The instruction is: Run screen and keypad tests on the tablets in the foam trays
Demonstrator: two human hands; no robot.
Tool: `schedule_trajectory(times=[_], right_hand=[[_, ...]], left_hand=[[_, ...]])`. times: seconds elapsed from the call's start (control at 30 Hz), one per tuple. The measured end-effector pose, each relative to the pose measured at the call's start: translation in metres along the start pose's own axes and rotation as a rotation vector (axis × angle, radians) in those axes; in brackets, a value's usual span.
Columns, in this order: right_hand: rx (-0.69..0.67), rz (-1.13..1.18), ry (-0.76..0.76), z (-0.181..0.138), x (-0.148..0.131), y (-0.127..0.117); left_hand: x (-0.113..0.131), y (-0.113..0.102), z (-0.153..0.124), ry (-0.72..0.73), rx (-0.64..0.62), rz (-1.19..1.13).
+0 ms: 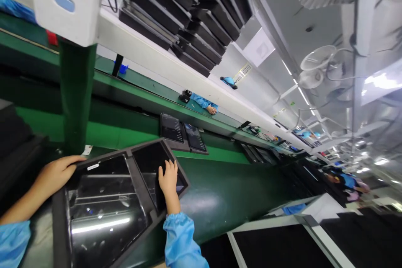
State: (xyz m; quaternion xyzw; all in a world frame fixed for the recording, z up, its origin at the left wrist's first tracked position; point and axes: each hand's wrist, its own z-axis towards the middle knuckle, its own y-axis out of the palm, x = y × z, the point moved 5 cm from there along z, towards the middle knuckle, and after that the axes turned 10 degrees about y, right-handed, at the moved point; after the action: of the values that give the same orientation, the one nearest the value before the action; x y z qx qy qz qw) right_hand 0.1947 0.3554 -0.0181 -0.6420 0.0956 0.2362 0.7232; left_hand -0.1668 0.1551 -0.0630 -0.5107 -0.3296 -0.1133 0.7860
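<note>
A black foam tray (pixel 135 176) lies tilted on the green work surface in front of me. It has two compartments, each with a glossy dark flat panel. The larger panel (pixel 103 205) is on the left and reflects a bright strip light. A small white label (pixel 93 166) sits near its upper edge. My left hand (pixel 59 173) grips the tray's upper left edge, fingertips on the rim. Over the smaller right panel (pixel 149 167), my right hand (pixel 169 178) rests with its fingers slightly spread, touching the glossy surface. Both forearms wear blue sleeves.
Another black tray with panels (pixel 184 134) lies further along the green conveyor line (pixel 220 180). Stacks of black trays (pixel 201 16) stand on the white shelf above. A green post (pixel 75 96) rises behind my left hand. Across the line, a co-worker's hand (pixel 212 109) shows.
</note>
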Motion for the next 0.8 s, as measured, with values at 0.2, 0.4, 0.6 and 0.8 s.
schedule_trajectory(times=[0.2, 0.4, 0.6, 0.8], right_hand=[[-0.061, -0.099, 0.001, -0.020, -0.002, 0.011], [-0.077, -0.116, -0.026, -0.019, -0.008, 0.009], [-0.047, -0.030, -0.056, -0.017, -0.006, 0.000], [0.022, 0.378, -0.127, -0.018, -0.038, -0.041]], left_hand=[[0.040, 0.000, 0.011, 0.180, -0.060, 0.091], [0.104, 0.042, 0.041, 0.482, -0.279, 0.053], [0.110, 0.055, 0.068, 0.478, -0.384, 0.055], [0.136, 0.029, 0.031, 0.486, -0.383, 0.181]])
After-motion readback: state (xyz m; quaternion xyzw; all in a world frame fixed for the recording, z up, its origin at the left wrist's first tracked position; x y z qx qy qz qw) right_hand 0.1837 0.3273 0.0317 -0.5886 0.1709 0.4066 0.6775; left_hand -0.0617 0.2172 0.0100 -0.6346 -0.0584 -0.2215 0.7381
